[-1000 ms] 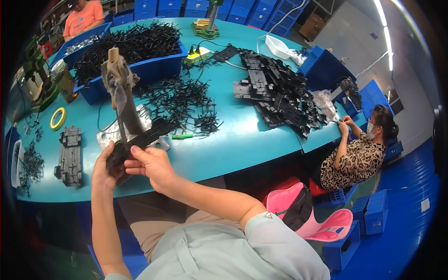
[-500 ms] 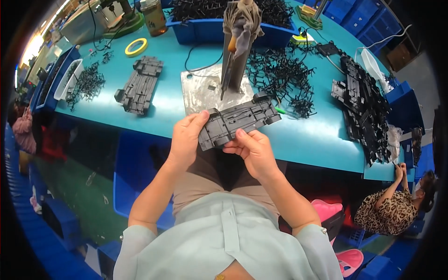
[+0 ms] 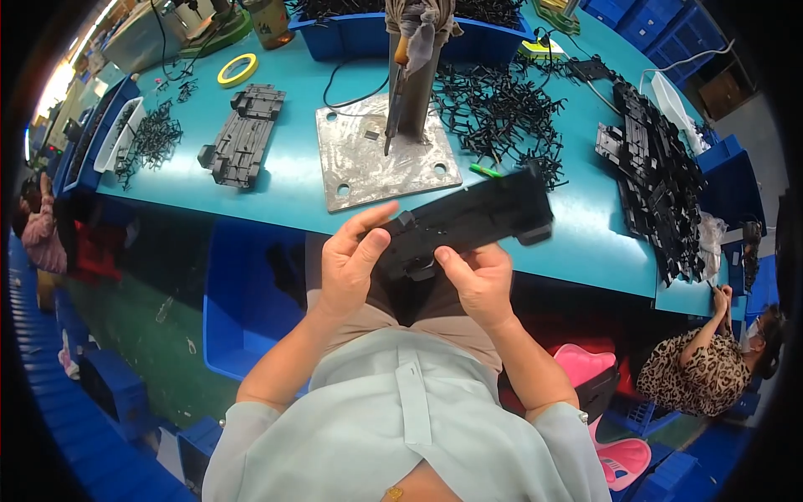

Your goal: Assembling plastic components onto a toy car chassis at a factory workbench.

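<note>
A black plastic toy car chassis (image 3: pixel 481 211) is tilted in front of me, over the table's near edge. My right hand (image 3: pixel 480 283) is closed on its near side, thumb on top and the other fingers underneath. Beside its left end is my left hand (image 3: pixel 350 263), with thumb and forefinger stretched apart; whether its lower fingers touch the part is hidden. Just beyond stands a metal post on a square steel plate (image 3: pixel 360 186), with a pointed soldering-iron-like tool (image 3: pixel 395 105) hanging on it. Another chassis (image 3: pixel 244 138) lies on the table to the left.
Loose black plastic pieces (image 3: pixel 502 113) are heaped right of the post, before a blue bin (image 3: pixel 351 40). Many chassis (image 3: pixel 652 184) are piled at the right. Yellow tape (image 3: pixel 237 70) lies at the left. A blue crate (image 3: pixel 242 326) is below the edge. A co-worker (image 3: pixel 698 368) sits at the right.
The chassis has shifted right and tilted, its far end swinging toward the right. My left thumb and forefinger have spread away from its left end. My right hand keeps hold and has moved slightly right.
</note>
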Action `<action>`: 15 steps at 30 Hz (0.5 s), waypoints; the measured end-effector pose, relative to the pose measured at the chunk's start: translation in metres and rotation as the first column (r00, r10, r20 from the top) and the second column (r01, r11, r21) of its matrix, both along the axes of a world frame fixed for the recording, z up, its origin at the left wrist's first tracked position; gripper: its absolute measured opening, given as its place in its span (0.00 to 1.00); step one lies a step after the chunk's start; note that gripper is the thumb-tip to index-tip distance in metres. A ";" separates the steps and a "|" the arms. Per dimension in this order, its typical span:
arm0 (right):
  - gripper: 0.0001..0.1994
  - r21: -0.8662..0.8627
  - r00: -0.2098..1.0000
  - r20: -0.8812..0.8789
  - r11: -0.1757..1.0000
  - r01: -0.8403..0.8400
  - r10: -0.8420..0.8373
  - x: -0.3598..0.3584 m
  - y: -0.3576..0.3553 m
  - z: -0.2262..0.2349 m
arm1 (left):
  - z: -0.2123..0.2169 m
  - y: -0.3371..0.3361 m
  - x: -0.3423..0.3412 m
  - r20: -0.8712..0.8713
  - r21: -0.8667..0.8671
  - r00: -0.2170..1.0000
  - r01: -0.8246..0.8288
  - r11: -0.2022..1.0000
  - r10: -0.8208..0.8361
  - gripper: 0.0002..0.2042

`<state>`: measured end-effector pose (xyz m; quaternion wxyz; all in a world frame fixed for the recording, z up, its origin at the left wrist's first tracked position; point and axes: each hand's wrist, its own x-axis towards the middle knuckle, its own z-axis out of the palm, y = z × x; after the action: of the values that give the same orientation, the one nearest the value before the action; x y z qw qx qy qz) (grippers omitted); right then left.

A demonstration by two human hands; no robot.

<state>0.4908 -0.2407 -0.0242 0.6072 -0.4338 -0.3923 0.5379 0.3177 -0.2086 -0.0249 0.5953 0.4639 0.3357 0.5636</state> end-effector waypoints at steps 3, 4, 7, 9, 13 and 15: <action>0.10 0.420 0.818 0.533 0.907 -0.031 -0.219 0.011 -0.002 0.004 | 0.004 -0.001 -0.002 -0.011 -0.027 0.999 0.038 0.999 -0.039 0.15; 0.10 0.421 0.819 0.531 0.906 -0.033 -0.216 0.012 -0.001 0.004 | 0.005 -0.001 -0.003 0.010 -0.066 0.996 0.089 0.994 -0.089 0.15; 0.08 0.167 0.930 0.367 0.985 -0.046 -0.019 0.012 -0.003 0.013 | 0.015 -0.004 0.000 -0.012 -0.133 0.999 0.047 0.990 -0.049 0.13; 0.08 0.145 0.968 0.249 0.989 -0.024 -0.013 0.009 -0.003 0.010 | 0.015 -0.003 0.001 0.079 -0.163 0.993 0.104 0.981 -0.092 0.12; 0.07 0.034 0.994 0.106 0.999 0.004 -0.008 0.006 -0.005 0.005 | 0.016 -0.006 0.000 0.066 -0.172 0.995 0.085 0.981 -0.075 0.08; 0.07 -0.014 0.999 0.015 0.999 -0.050 0.050 0.006 -0.005 0.007 | 0.018 -0.007 -0.002 0.077 -0.196 0.995 0.080 0.977 -0.066 0.07</action>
<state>0.4966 -0.2454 -0.0167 0.5876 -0.4320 -0.4040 0.5522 0.3161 -0.2155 -0.0065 0.6705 0.3941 0.3518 0.5209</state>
